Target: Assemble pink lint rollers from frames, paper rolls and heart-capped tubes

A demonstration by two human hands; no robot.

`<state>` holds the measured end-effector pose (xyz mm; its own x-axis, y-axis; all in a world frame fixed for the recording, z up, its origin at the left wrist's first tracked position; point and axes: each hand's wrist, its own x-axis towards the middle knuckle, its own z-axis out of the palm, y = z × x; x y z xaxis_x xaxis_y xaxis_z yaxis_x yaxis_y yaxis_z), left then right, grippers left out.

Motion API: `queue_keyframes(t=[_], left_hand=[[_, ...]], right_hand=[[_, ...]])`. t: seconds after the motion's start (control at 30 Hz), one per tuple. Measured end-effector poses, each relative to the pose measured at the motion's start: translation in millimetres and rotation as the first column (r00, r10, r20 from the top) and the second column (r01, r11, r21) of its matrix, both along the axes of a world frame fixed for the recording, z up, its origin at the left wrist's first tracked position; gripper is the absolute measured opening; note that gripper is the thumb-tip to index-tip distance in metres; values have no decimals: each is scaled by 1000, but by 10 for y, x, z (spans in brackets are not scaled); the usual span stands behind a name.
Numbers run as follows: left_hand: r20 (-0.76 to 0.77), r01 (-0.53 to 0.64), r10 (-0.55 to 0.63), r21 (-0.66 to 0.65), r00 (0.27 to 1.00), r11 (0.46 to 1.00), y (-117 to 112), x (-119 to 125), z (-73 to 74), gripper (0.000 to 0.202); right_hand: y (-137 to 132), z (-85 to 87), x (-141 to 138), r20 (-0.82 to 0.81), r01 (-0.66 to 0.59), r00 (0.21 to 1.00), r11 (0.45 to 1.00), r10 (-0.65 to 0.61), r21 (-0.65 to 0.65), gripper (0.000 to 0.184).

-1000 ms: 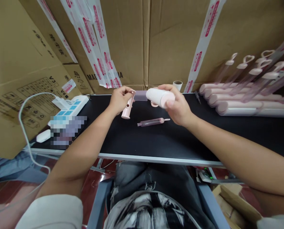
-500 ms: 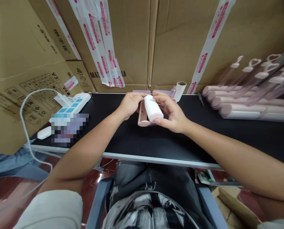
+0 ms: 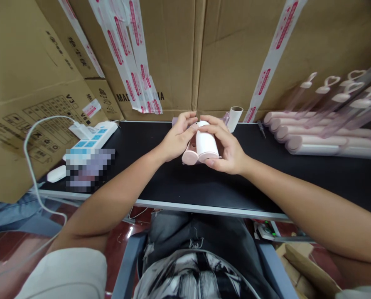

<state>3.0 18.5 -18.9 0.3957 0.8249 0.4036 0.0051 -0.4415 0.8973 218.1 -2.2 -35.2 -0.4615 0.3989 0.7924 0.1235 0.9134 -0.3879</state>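
Note:
In the head view, my right hand (image 3: 228, 148) is closed around a white cylinder (image 3: 207, 143) with a pale pink end, thumb at its near end and fingers over its top. Right against its left side lies a pink trough-like casing (image 3: 190, 157) with a round end and small holes inside. My left hand (image 3: 179, 138) is curled over the far part of this casing, its thumb reaching toward the white cylinder. Both parts are tilted just above or on the black table (image 3: 173, 182); I cannot tell if they touch it. Their far ends are hidden by my fingers.
Behind my hands stands a short white tube (image 3: 235, 118). A small dark screwdriver (image 3: 262, 129) lies farther right, near a row of pink cylinders (image 3: 322, 133) with heart-shaped loops. On the left are a power strip (image 3: 92, 143) and a white cable (image 3: 28, 145). Cardboard (image 3: 235, 54) walls the back.
The white cylinder has turned more upright and shifted slightly right, now side by side with the pink casing. My left hand has moved right and over the casing.

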Motion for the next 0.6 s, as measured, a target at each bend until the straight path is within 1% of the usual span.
queue_keyframes(t=[0.1,0.13,0.2,0.27,0.33,0.4,0.47,0.6], left_hand=[[60,76,-76,2,995,997,-49,43,7,50],[65,72,-73,5,995,997,-83,60,23,51],[56,21,-22,14,998,1000,-164,82,68,51],[38,-23,22,33,999,999,-246,82,121,56],[12,-19,18,101,1000,995,-311,62,166,62],[-41,3,7,222,999,975,-345,38,187,60],[-91,2,28,322,995,947,-341,22,172,56],[-92,-35,71,350,993,936,-223,0,62,67]], right_hand=[[-21,54,23,-35,82,996,996,-81,30,81],[-21,63,34,-38,120,992,992,-119,31,83],[-10,71,61,-48,203,978,979,-201,34,86],[15,67,90,-69,274,960,960,-271,49,85],[50,56,122,-97,339,938,939,-332,65,84],[88,42,152,-109,397,915,916,-389,65,85],[124,30,179,-102,440,895,896,-434,52,89],[176,15,207,-62,464,885,885,-460,51,96]])
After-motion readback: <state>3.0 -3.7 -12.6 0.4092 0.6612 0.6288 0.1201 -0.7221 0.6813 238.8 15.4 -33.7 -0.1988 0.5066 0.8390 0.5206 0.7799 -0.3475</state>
